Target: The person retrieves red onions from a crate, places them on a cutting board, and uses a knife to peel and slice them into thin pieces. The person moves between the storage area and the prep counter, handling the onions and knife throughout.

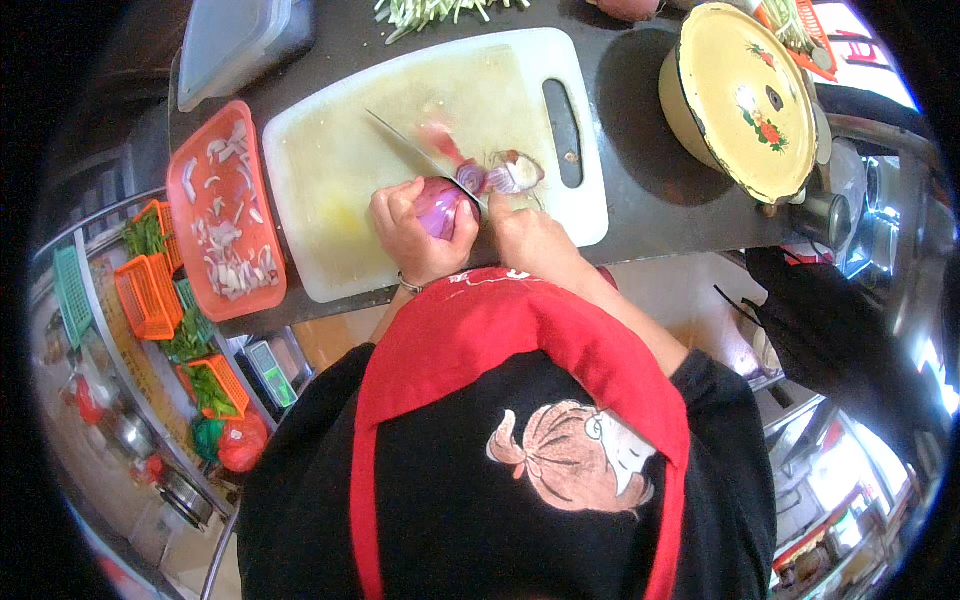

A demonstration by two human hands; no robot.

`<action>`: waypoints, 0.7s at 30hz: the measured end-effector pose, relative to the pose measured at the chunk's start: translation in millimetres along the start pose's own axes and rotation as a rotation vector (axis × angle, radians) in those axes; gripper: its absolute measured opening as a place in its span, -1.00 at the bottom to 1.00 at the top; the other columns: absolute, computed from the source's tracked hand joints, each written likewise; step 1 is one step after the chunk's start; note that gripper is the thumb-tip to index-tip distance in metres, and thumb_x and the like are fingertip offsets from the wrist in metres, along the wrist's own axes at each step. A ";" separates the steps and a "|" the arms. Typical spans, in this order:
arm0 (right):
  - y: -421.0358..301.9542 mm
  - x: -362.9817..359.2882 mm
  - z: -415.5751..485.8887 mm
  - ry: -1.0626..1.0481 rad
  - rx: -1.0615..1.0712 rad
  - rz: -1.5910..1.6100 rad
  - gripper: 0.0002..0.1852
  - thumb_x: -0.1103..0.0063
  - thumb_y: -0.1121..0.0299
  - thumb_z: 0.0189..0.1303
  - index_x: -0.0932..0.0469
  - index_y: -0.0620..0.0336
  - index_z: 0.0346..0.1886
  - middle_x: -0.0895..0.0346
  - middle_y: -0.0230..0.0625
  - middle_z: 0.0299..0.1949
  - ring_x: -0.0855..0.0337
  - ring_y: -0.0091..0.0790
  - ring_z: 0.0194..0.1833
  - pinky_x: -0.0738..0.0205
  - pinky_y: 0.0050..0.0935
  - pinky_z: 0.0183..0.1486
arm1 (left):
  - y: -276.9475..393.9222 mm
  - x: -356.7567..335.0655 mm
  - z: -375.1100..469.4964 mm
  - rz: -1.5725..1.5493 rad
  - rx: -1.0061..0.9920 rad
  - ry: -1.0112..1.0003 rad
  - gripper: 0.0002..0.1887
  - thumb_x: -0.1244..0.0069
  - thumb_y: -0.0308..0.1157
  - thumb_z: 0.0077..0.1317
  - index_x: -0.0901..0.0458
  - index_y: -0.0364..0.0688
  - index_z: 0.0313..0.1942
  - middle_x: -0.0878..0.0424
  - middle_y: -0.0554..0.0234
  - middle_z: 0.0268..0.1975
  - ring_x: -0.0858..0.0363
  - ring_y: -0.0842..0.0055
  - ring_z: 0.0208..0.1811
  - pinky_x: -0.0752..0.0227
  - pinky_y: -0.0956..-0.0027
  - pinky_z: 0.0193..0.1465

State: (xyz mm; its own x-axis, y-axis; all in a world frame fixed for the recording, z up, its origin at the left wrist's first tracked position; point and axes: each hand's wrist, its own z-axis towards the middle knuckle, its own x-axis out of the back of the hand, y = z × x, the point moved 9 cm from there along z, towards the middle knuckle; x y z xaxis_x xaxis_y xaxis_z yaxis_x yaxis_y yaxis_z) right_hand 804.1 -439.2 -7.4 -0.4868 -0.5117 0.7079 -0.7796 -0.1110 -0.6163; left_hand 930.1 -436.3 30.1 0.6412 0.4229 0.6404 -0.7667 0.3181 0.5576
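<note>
On a white plastic cutting board (330,157), my left hand (424,232) grips a red onion (439,210). My right hand (525,229) is closed at the near end of a knife (412,146); its handle is hidden by the fingers. The blade points away to the upper left and lies against the onion's right side. Just right of the blade is a small cut onion end (470,178), with a pale root-end trimming (516,174) and bits of skin beside it. An orange-red plastic tray (177,217) with chopped onion pieces (232,262) stands left of the board.
A lidded yellow enamel pot (750,97) with painted flowers stands right of the board. Clear plastic containers (225,45) are at the back left, cut green-white stalks (442,9) behind the board. Orange baskets (146,296) holding greens sit on a lower rack at left.
</note>
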 end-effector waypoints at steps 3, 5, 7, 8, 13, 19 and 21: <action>2.4 -5.2 5.3 -0.007 0.017 -0.030 -0.72 0.08 0.47 0.15 -0.35 0.41 -0.08 -0.58 0.16 -0.49 -0.67 0.14 -0.40 -0.55 0.07 -0.36 | -5.1 5.0 -3.9 -0.044 0.051 0.001 -0.48 -0.20 -0.35 -0.01 -0.39 -0.31 -0.04 -0.43 -0.03 -0.15 -0.41 0.13 -0.10 -0.31 0.12 0.02; 2.9 -7.3 4.7 -0.020 0.024 -0.008 -0.72 0.08 0.48 0.15 -0.35 0.41 -0.08 -0.59 0.15 -0.48 -0.67 0.14 -0.40 -0.54 0.07 -0.36 | -16.8 8.5 -8.0 -0.104 0.125 -0.009 -0.46 -0.19 -0.29 -0.01 -0.39 -0.29 -0.03 -0.45 -0.01 -0.13 -0.41 0.13 -0.08 -0.31 0.11 0.05; 7.4 -10.1 5.5 0.006 0.046 -0.024 -0.74 0.09 0.49 0.15 -0.35 0.40 -0.09 -0.59 0.14 -0.49 -0.67 0.14 -0.40 -0.54 0.06 -0.36 | -45.2 9.9 -20.4 -0.240 0.252 -0.063 -0.43 -0.18 -0.27 0.01 -0.40 -0.29 0.02 -0.44 -0.03 -0.07 -0.41 0.13 -0.02 -0.29 0.15 0.11; 8.1 -9.9 5.5 0.016 0.059 -0.028 -0.74 0.09 0.49 0.15 -0.35 0.40 -0.10 -0.59 0.13 -0.49 -0.67 0.14 -0.40 -0.54 0.06 -0.36 | -57.8 13.3 -26.2 -0.305 0.317 -0.092 -0.42 -0.18 -0.25 0.02 -0.41 -0.30 0.04 -0.44 -0.04 -0.04 -0.40 0.13 0.01 -0.28 0.16 0.14; 8.3 -9.7 6.3 0.034 0.051 -0.052 -0.80 0.10 0.50 0.16 -0.36 0.38 -0.15 -0.58 0.14 -0.49 -0.66 0.15 -0.41 -0.55 0.06 -0.38 | -30.8 40.5 -4.4 0.000 0.140 -0.327 -0.33 -0.20 -0.12 0.03 -0.45 -0.21 0.15 -0.40 -0.11 0.11 -0.39 0.08 0.11 -0.29 0.15 0.15; 8.6 -9.9 5.2 0.062 0.069 -0.069 -0.80 0.05 0.51 0.14 -0.37 0.37 -0.17 -0.58 0.14 -0.48 -0.65 0.17 -0.40 -0.53 0.06 -0.35 | -2.7 7.2 2.0 0.254 0.152 -0.699 -0.19 -0.40 -0.20 -0.22 -0.46 -0.17 0.12 -0.38 -0.04 0.18 -0.41 0.10 0.12 -0.33 0.14 0.16; 6.3 -10.1 4.0 0.079 0.105 -0.069 -0.81 0.06 0.50 0.15 -0.37 0.37 -0.19 -0.58 0.13 -0.50 -0.66 0.15 -0.41 -0.55 0.05 -0.37 | -20.0 22.7 -8.0 0.086 0.213 -0.527 -0.22 -0.40 -0.28 -0.23 -0.47 -0.17 0.10 -0.48 0.02 0.09 -0.50 0.18 0.06 -0.39 0.25 0.13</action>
State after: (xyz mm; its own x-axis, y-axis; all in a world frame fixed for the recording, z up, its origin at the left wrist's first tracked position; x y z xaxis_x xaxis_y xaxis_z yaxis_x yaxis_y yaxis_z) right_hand 805.7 -438.1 -19.8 -0.4661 -0.4316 0.7723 -0.7689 -0.2343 -0.5949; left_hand 959.8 -426.3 29.3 0.5483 -0.0575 0.8343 -0.8282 0.1008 0.5512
